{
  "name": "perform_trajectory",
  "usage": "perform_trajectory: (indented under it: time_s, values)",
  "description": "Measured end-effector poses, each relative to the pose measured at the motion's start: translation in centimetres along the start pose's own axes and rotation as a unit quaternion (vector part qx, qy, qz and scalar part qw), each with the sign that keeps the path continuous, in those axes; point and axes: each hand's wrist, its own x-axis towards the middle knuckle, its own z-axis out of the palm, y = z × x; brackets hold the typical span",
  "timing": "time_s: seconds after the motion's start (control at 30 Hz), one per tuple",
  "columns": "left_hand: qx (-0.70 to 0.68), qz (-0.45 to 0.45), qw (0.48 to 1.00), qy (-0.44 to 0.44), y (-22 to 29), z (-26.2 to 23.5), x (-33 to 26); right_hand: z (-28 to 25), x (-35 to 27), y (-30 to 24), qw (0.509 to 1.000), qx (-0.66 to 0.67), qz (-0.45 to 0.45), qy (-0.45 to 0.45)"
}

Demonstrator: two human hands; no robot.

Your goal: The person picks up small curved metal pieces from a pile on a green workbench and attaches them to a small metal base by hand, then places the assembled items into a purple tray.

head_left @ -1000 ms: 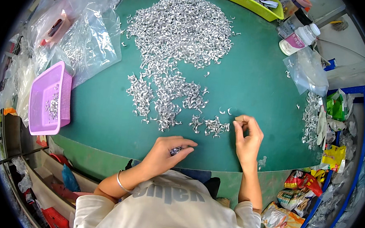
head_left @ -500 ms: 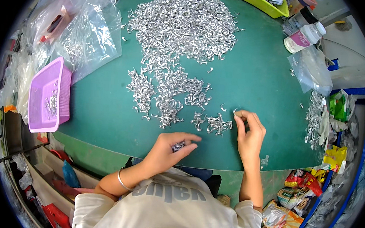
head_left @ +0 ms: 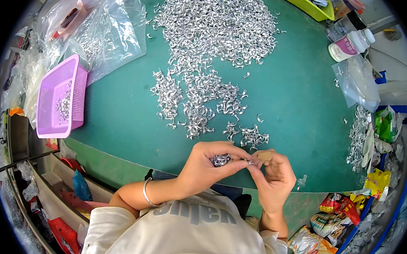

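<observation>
My left hand [head_left: 204,168] is curled round a bunch of small curved silver metal pieces [head_left: 221,160] that shows in its palm. Its thumb and index finger reach right and pinch at a small shiny piece [head_left: 250,162]. There the fingertips of my right hand [head_left: 274,181] meet them, closed on the same spot; the fingers partly hide the piece. A tan wrap or patch [head_left: 264,156] shows on a right finger. Just beyond the hands, a small cluster of curved metal pieces [head_left: 254,137] lies on the green tabletop [head_left: 297,109].
A large heap of curved metal pieces [head_left: 219,25] spreads at the far side. To the left stand a pink plastic basket [head_left: 79,103] and clear plastic bags [head_left: 120,33]. At right are a white bottle [head_left: 350,45], a plastic bag [head_left: 357,83] and more metal pieces [head_left: 357,136].
My right hand has come back from beside the small cluster with a metal piece and now meets my left fingertips. The left hand has shifted right. The whole view has moved slightly.
</observation>
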Motion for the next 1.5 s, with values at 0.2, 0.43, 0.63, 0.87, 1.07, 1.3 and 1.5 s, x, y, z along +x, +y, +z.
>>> perform_trajectory:
  time_s: [0.2,0.43,0.63,0.87,1.07,1.3,1.5]
  values:
    - [-0.005,0.014,1.000,0.003,0.1,0.0,0.0,0.1,-0.2,-0.4,0.999,0.045,0.009,0.006]
    - [-0.002,0.006,1.000,-0.012,0.5,-0.3,-0.2,0.3,-0.4,-0.7,0.997,0.079,0.027,0.005]
    - [-0.019,0.056,0.998,-0.006,0.1,-0.2,-0.5,0.3,-0.6,-0.4,0.968,0.211,0.139,0.014]
    - [-0.014,0.076,0.997,-0.005,0.3,-0.2,-0.7,0.1,-0.6,-0.7,0.927,0.313,0.207,-0.026]
    - [-0.015,0.067,0.998,-0.002,0.6,-0.2,-0.8,0.3,-0.7,-0.7,0.928,0.317,0.192,-0.031]
    - [-0.156,-0.146,0.976,-0.036,1.2,-0.4,-0.6,0.2,-1.0,-0.3,0.964,0.218,0.153,-0.010]
    - [-0.232,-0.179,0.956,-0.027,0.5,-0.2,-0.7,0.7,-1.4,-0.1,0.999,-0.011,-0.032,0.039]
